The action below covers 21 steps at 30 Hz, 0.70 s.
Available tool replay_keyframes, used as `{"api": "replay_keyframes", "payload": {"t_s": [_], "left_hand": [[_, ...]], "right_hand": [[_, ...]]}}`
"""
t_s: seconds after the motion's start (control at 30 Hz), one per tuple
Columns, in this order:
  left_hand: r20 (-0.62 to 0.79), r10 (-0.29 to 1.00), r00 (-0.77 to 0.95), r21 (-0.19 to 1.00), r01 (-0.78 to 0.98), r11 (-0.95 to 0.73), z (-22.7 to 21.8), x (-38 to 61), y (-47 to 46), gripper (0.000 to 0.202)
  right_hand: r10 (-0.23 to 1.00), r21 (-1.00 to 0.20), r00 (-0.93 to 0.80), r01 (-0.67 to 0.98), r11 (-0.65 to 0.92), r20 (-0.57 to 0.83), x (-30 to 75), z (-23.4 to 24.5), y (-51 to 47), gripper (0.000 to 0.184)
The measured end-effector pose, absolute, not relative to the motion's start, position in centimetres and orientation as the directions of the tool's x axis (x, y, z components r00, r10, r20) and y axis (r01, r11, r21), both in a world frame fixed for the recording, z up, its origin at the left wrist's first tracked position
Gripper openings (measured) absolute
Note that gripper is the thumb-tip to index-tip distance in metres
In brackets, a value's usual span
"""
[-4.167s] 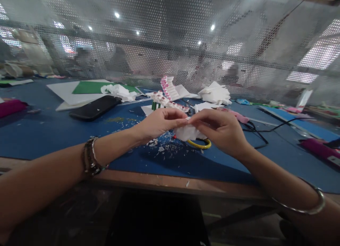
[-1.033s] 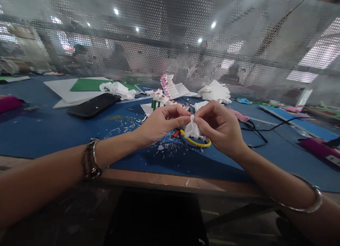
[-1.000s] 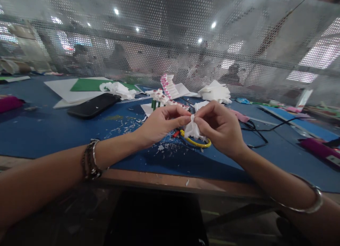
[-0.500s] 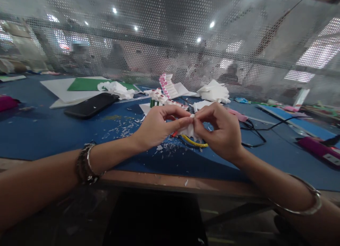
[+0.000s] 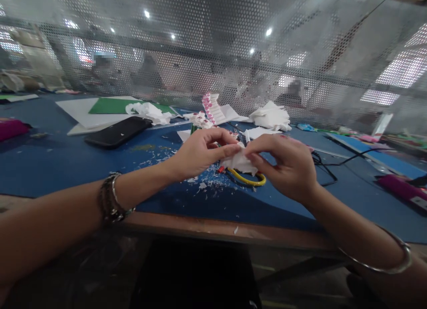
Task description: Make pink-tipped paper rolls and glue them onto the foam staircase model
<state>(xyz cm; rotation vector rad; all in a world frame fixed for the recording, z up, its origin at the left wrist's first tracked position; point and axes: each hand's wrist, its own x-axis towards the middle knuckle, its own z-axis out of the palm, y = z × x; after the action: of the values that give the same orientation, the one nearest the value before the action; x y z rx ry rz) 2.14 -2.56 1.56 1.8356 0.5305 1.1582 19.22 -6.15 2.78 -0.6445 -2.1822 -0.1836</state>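
Note:
Between my two hands is a crumpled piece of thin white paper (image 5: 240, 161), raised a little over the table. My left hand (image 5: 205, 151) pinches its left side between thumb and fingers. At its upper right, the thumb and fingertips of my right hand (image 5: 283, 162) close on the same paper. Just beneath lies a yellow ring-like handle (image 5: 248, 180) with a bit of red at its left; what it belongs to is hidden. Behind my fingers stand small white paper flowers with dark red dots (image 5: 201, 119), and a pink-edged pleated white strip (image 5: 211, 108).
A black phone (image 5: 118, 132) lies at left, near green sheet (image 5: 113, 106) and crumpled white tissue (image 5: 150, 112). A white paper stack (image 5: 271, 115) sits behind. White scraps (image 5: 203, 185) litter the blue table. At right are a black cable (image 5: 347, 156) and a magenta tool (image 5: 400, 188).
My hands have moved slightly apart, the right one shifting rightward. More of the white paper shows spread between them, and more of the yellow handle is visible.

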Motion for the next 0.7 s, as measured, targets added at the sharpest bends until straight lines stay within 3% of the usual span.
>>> {"api": "replay_keyframes", "payload": {"t_s": [0.1,0.3,0.7], "left_hand": [[0.482,0.724,0.494,0.859,-0.105,-0.5,1.62,2.04,-2.58,0.016],[0.459,0.723,0.515,0.868,-0.087,-0.489,1.7,1.93,-2.71,0.012],[0.383,0.739,0.554,0.9,-0.045,-0.433,1.94,1.74,-2.38,0.012]], "right_hand": [[0.36,0.009,-0.585,0.533,0.846,0.726,19.17,3.08,-6.21,0.009],[0.362,0.03,-0.544,0.583,0.812,0.757,19.09,3.33,-6.37,0.014],[0.299,0.129,-0.632,0.54,0.831,0.715,19.67,3.55,-6.19,0.017]]}}
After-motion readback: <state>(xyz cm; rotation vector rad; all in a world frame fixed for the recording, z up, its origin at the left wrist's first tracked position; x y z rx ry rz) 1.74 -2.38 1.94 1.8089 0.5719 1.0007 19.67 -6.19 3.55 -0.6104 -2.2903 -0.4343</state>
